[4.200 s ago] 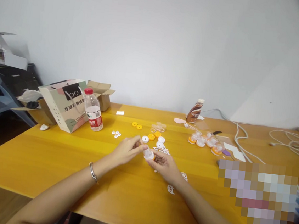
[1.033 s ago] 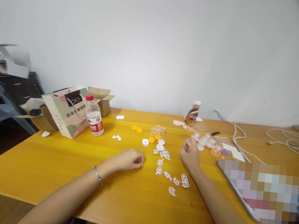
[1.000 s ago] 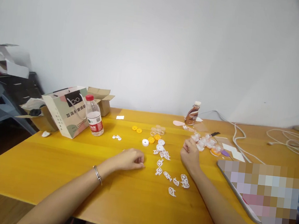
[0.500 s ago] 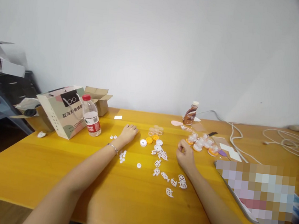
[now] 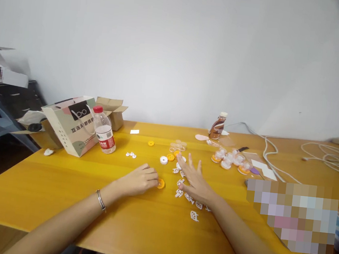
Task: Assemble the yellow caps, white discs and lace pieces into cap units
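"Standing at frame left?"
"Red-capped bottle (image 5: 105, 135). At centre, my left hand (image 5: 139, 179), fingers curled, meets a yellow disc (image 5: 161, 183); whether it pinches, I cannot tell."
"Your right hand (image 5: 197, 183)?"
"Apart from the left, spread over white cutouts (image 5: 179, 193), right of centre. Clear-topped pieces (image 5: 227, 161) sit further right."

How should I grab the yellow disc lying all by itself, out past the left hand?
I'd come down from above and pinch opposite sides of that yellow disc. It's round, low and flat on the table, so its edge looks easiest to grip, and nothing touches it there.
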Demonstrator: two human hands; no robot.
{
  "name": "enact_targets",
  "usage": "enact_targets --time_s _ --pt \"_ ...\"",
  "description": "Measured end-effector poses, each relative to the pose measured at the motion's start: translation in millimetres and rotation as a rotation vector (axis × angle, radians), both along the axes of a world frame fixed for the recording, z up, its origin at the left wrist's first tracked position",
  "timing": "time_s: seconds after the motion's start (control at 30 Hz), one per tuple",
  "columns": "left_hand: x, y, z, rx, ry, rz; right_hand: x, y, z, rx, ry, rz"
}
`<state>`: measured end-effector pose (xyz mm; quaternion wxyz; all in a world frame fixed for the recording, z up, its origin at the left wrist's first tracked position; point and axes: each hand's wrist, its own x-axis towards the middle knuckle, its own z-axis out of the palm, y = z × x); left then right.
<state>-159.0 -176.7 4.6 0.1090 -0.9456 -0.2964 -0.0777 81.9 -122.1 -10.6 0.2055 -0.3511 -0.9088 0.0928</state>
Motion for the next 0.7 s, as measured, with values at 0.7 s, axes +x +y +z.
enact_targets --time_s 0.7 --pt "-69.5 33.1 -7.7 -0.19 -0.115 0.248 -32.6 -27.5 -16.1 -0.059 0.065 0.126"
